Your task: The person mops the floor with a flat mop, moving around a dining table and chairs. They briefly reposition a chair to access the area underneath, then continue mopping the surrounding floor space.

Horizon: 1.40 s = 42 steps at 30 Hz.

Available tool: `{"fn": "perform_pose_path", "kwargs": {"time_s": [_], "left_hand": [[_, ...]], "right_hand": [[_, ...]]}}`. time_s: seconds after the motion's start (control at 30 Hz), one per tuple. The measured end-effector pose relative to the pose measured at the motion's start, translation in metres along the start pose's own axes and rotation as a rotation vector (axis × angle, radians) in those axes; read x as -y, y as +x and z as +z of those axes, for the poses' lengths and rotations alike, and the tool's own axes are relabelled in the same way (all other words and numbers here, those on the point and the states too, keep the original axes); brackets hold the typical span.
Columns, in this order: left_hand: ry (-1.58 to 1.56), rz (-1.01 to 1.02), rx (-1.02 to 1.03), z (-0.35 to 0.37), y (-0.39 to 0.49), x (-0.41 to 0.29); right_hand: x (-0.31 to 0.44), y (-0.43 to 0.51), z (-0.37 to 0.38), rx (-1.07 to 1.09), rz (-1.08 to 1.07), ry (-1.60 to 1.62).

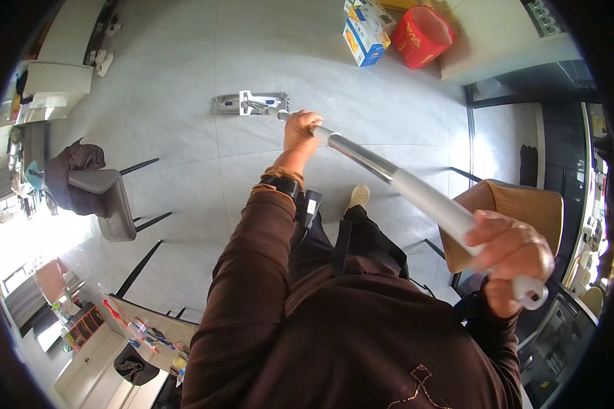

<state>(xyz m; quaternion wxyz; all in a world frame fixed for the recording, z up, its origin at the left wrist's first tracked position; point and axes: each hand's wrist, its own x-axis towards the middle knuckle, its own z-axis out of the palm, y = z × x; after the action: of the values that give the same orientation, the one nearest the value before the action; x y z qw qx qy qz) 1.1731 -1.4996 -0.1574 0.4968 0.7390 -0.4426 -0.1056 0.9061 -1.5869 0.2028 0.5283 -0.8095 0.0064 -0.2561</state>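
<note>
A flat floor mop runs diagonally across the view. Its wide mop head (258, 104) lies on the grey tiled floor (184, 102), ahead of me and slightly left. My left hand (302, 130) is closed around the lower part of the mop pole (360, 156), close above the head's joint. Near the pole's top end, which has a hanging hole, my right hand (514, 255) grips the light grey handle; this hand looks blurred. A black watch-like band is on my left wrist.
A grey chair (117, 204) with a dark garment stands left, a tan chair (527, 209) right. Cartons (368, 38) and a red bucket-like container (422, 38) stand ahead by a pale cabinet. A cluttered table (153, 327) is at lower left; shoes (102, 63) lie at upper left.
</note>
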Motion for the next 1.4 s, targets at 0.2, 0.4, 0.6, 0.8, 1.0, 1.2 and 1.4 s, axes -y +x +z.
{"fn": "perform_pose_path", "kwargs": {"time_s": [0.2, 0.4, 0.6, 0.8, 1.0, 1.2, 1.4], "left_hand": [[0.035, 0.069, 0.202, -0.004, -0.025, -0.085], [-0.325, 0.121, 0.705, 0.051, -0.048, -0.223], [-0.3, 0.091, 0.881, 0.077, -0.069, -0.241], [-0.242, 0.162, 0.65, 0.07, -0.063, -0.18], [-0.048, -0.099, 0.476, 0.049, -0.013, -0.065], [0.006, 0.117, 0.472, 0.106, -0.006, -0.127], [-0.247, 0.294, 1.335, 0.199, -0.02, -0.296]], "right_hand": [[0.034, -0.031, -0.018, -0.073, 0.069, -0.094], [0.098, -0.073, -0.111, -0.05, 0.092, -0.089], [0.135, -0.109, -0.178, 0.107, -0.011, 0.11], [0.078, -0.09, -0.133, 0.287, -0.108, 0.5], [-0.013, -0.1, -0.055, -0.037, 0.186, 0.253], [0.012, -0.146, -0.118, -0.533, 0.183, 0.391], [0.126, -0.244, -0.196, -0.923, 0.083, 0.237]]}}
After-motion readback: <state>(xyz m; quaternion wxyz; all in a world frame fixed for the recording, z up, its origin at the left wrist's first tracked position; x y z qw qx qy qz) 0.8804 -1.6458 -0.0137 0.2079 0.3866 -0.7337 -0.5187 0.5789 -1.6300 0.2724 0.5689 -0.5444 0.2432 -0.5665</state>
